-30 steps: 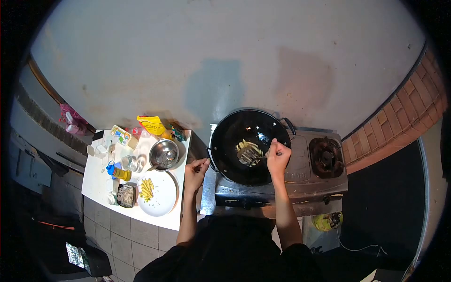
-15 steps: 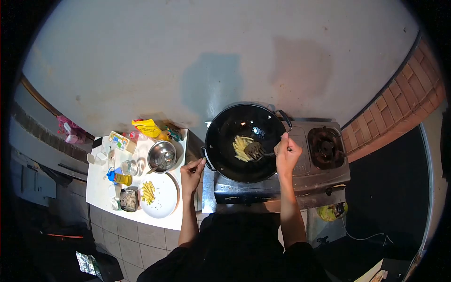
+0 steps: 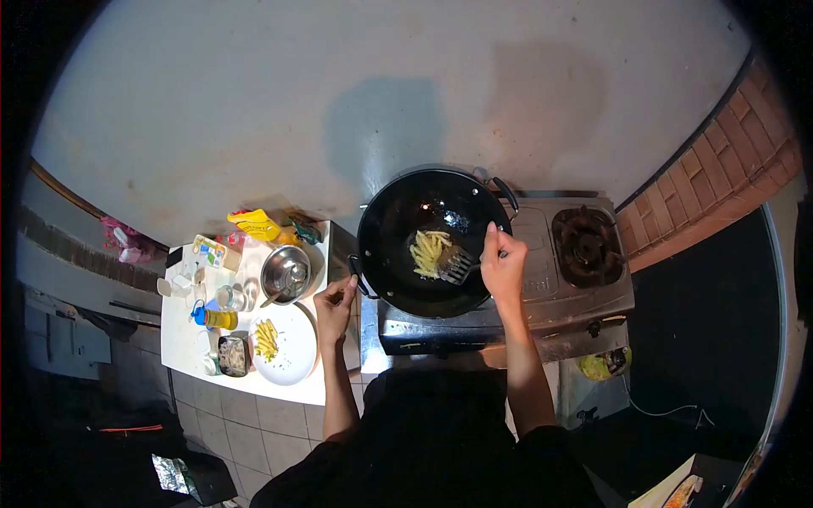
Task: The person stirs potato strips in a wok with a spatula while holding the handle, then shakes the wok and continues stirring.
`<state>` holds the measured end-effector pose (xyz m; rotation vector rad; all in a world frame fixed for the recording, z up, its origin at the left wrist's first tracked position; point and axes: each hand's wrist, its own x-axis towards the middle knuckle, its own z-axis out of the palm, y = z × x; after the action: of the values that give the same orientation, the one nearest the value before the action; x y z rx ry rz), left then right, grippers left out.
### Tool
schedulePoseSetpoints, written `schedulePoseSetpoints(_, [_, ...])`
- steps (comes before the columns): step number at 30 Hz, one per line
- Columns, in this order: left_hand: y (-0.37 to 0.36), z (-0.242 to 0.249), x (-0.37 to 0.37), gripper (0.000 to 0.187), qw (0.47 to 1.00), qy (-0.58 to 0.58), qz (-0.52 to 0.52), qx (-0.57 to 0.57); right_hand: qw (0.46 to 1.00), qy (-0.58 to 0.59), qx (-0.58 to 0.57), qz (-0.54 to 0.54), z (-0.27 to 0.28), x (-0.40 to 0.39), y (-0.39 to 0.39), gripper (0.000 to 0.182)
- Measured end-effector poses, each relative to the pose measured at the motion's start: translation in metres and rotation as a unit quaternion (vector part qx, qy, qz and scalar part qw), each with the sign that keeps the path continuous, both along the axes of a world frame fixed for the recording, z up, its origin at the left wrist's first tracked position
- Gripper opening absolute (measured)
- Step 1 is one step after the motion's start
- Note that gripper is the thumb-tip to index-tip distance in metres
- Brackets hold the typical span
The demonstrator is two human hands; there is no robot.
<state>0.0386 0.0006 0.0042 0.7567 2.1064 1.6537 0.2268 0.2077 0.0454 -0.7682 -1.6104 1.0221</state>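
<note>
A black two-handled wok (image 3: 398, 288) sits on the left side of the gas stove, with a small pile of pale yellow fries (image 3: 430, 252) inside it. My left hand (image 3: 334, 309) is closed, its fingertips pinching the wok's left side handle (image 3: 359, 276). Over the right rim, my right hand (image 3: 505, 264) is wrapped around the handle of a slotted spatula (image 3: 457, 267). The spatula's dark head lies on the wok floor at the right edge of the fries. Most of its handle is hidden by my fingers.
Left of the stove, a white table (image 3: 292, 391) bears a white plate (image 3: 295, 364) with more fries, a steel bowl (image 3: 286, 275), a yellow bottle with blue cap (image 3: 220, 319), jars and a yellow bag (image 3: 254, 224). A bare burner (image 3: 588, 245) is at right; a wall stands behind.
The spatula head has shifted slightly right and down relative to the fries, which are now bunched differently. My left hand stays at the wok handle. The whole view has tilted a little.
</note>
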Motion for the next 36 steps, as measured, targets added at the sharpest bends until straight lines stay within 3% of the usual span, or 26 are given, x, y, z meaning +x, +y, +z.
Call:
schedulePoseSetpoints(2, [0.001,0.004,0.002,0.021,0.996,-0.087,0.021,-0.024,1.0,-0.006,0.012,0.003,0.003,0.001,0.003,0.047])
schedulePoseSetpoints(6, [0.003,-0.003,0.0,0.027,0.999,-0.036,0.02,0.003,1.0,-0.007,0.023,0.02,-0.002,0.003,0.011,0.043])
schedulePoseSetpoints(11, [0.002,0.004,0.004,0.026,0.992,-0.109,0.052,-0.033,0.998,0.041,0.02,0.037,0.007,0.02,0.018,0.038])
schedulePoseSetpoints(14, [0.005,0.004,0.009,0.024,0.996,-0.065,0.066,-0.006,0.991,-0.004,0.11,0.075,0.041,0.025,0.023,0.035])
schedulePoseSetpoints(18, [0.001,0.003,0.006,0.023,0.997,-0.062,0.048,-0.029,0.983,-0.038,0.118,0.138,0.059,0.014,0.031,0.034])
schedulePoseSetpoints(22, [0.001,0.01,0.009,0.028,0.995,-0.069,0.049,-0.051,0.978,-0.057,0.111,0.164,0.041,-0.005,0.038,0.034])
schedulePoseSetpoints(29, [0.004,0.017,0.014,0.026,0.994,-0.091,0.056,-0.023,0.984,0.019,0.085,0.156,0.025,-0.028,0.036,0.035])
schedulePoseSetpoints(35, [0.003,0.006,0.007,0.029,0.998,-0.057,0.02,0.009,0.981,-0.019,0.136,0.137,0.038,-0.02,0.033,0.035])
schedulePoseSetpoints(36, [0.001,0.012,0.006,0.025,0.995,-0.092,0.018,-0.019,0.979,-0.036,0.153,0.13,0.036,-0.021,0.032,0.035])
